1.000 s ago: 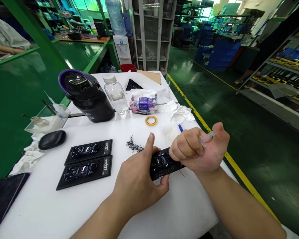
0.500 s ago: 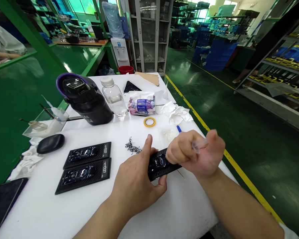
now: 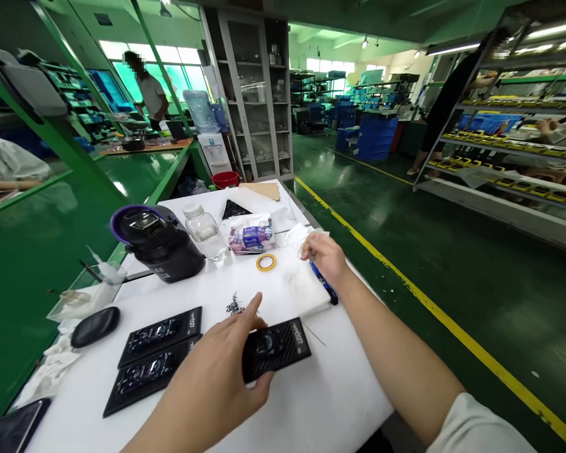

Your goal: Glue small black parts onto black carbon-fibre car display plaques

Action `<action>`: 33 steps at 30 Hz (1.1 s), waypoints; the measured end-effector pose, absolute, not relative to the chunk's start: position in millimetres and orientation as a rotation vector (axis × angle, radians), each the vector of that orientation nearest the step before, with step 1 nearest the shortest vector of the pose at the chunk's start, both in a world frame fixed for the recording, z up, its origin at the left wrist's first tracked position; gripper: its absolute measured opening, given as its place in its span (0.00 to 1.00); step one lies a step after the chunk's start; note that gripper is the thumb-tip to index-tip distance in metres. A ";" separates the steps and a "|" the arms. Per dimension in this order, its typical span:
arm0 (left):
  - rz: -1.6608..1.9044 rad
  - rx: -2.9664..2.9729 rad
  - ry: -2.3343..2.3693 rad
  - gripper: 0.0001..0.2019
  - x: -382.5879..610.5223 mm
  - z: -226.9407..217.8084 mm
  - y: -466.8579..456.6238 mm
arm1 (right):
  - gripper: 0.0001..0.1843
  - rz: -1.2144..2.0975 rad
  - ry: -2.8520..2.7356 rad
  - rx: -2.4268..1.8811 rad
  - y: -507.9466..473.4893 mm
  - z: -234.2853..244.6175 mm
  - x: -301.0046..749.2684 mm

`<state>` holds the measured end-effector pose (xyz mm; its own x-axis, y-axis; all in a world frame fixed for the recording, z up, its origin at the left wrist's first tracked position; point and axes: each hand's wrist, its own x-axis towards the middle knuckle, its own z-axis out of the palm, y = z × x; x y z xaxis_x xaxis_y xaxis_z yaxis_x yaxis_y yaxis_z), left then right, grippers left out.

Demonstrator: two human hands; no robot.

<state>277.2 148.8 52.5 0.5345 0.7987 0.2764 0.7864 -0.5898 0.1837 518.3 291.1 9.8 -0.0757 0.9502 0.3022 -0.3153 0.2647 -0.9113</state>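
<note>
My left hand [image 3: 217, 371] grips a black plaque [image 3: 287, 347] with a carbon-weave pattern, a raised glossy car shape and white lettering. Its fingers and thumb hold the plaque's long edges and cover the left end. Over the far right of the table, my right hand [image 3: 327, 255] has curled fingers at the crumpled white tissues [image 3: 295, 236]; what lies between the fingertips is hidden. Below that hand lies a blue and black tool [image 3: 324, 283], partly covered by the wrist. Two similar plaques [image 3: 163, 333] [image 3: 144, 377] lie side by side at the left.
Behind the plaques stand a black tumbler [image 3: 163, 248], a glass bottle [image 3: 206, 233] and a tissue pack [image 3: 251, 236]. A yellow tape roll [image 3: 266, 262] and black scraps [image 3: 234, 304] lie mid-table. A black mouse [image 3: 95, 326] sits left. Two people stand in the background.
My right hand has left the plaque and moved away to the tissues. The plaque's lettered end is now uncovered, still in my left hand. The view has tilted up.
</note>
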 end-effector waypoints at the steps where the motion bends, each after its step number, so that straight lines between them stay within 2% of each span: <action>1: 0.506 2.737 1.406 0.46 269.0 53.9 140.6 | 0.17 1.223 -1.219 -0.768 294.5 4.2 516.6; 7: 0.422 2.740 1.538 0.42 202.9 21.0 94.4 | 0.13 1.197 -1.338 -0.942 287.6 -5.4 503.3; 12: 0.422 2.649 1.660 0.34 178.6 0.4 90.6 | 0.18 1.098 -1.264 -0.918 271.4 10.4 505.6; 20: 0.120 2.596 1.371 0.40 214.0 52.0 124.9 | 0.14 1.247 -1.568 -1.215 267.2 2.3 490.3; 23: 0.140 2.478 1.460 0.25 234.5 61.0 155.3 | 0.13 1.058 -1.596 -1.298 260.7 5.0 488.4; 25: 0.078 2.335 1.697 0.12 245.8 55.8 179.4 | 0.17 0.880 -1.548 -1.328 254.2 11.7 489.4; 28: -0.019 2.174 1.893 0.11 255.0 41.5 208.7 | 0.27 0.644 -1.444 -1.335 242.6 26.8 491.5; 31: -0.056 2.117 1.914 0.12 258.1 33.7 222.1 | 0.18 0.510 -1.495 -1.165 226.9 40.0 488.5; 33: -0.065 2.131 1.881 0.11 259.8 33.2 223.7 | 0.10 0.593 -1.712 -0.986 212.8 41.7 479.6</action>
